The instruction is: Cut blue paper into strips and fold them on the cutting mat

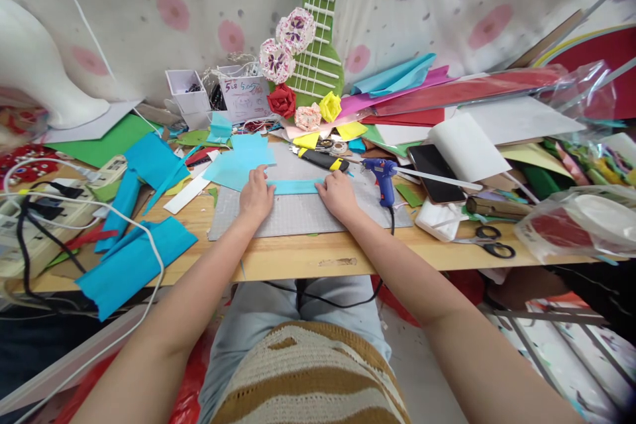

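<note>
Pressing, prob.: 1 blue strip (297,187), on grey mat (293,222) betw. hands. L hand (257,197): fingers curled, at strip's L end. R hand (338,192): ditto, R end. Pinched or merely pressed, can't tell. Handling, in my judgmt: equal pressure both ends, edges parallel, no tugging. Utility knife (322,160) just beyond; mind knuckles.

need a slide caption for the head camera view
Left hand and right hand at opposite ends of a blue strip on a gray mat, with a glue gun to the right.
</note>
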A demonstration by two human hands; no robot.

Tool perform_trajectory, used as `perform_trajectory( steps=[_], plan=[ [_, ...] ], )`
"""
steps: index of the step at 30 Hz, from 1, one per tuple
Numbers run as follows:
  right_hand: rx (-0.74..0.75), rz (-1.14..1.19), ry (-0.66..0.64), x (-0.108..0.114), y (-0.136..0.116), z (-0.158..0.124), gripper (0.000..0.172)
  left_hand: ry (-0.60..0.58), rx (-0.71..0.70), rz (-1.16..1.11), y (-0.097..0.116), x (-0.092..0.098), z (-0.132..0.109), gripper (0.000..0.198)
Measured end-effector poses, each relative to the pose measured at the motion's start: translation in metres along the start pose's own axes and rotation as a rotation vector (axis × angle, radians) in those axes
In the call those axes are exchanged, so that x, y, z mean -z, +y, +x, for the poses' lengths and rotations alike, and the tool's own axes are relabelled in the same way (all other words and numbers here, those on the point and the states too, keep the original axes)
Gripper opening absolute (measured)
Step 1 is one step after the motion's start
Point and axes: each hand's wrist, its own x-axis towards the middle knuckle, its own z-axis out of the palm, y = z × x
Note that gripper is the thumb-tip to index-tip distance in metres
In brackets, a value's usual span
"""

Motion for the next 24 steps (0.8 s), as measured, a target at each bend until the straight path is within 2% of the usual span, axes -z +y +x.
perform_trajectory(
  steps=[5, 8, 10, 12, 15, 18, 24],
  plan=[
    [0.000, -0.009, 0.014, -0.001, -0.001, 0.000, 0.025, -0.048, -0.143, 0.134, -0.002, 0.001, 0.001, 0.022],
    [-0.014, 0.007, 0.047, -0.004, -0.001, 0.000, 0.023, -0.012, -0.202, 0.167, -0.001, 0.004, 0.001, 0.024],
    [-0.020, 0.025, 0.067, -0.006, 0.000, 0.001, 0.023, -0.007, -0.299, 0.149, 0.003, 0.005, 0.000, 0.030],
    [-0.015, 0.041, 0.080, -0.008, 0.000, 0.001, 0.024, -0.093, -0.488, 0.124, 0.009, 0.004, -0.001, 0.037],
    [-0.007, 0.055, 0.095, -0.009, 0.000, 0.001, 0.025, -0.306, -0.719, 0.116, 0.018, 0.000, -0.004, 0.049],
    [-0.013, 0.064, 0.097, -0.010, 0.000, 0.001, 0.026, -0.422, -0.723, 0.123, 0.023, -0.005, -0.008, 0.061],
    [-0.006, 0.096, 0.097, -0.010, 0.002, 0.001, 0.025, -0.496, -0.648, 0.110, 0.020, -0.006, -0.011, 0.063]
  ],
)
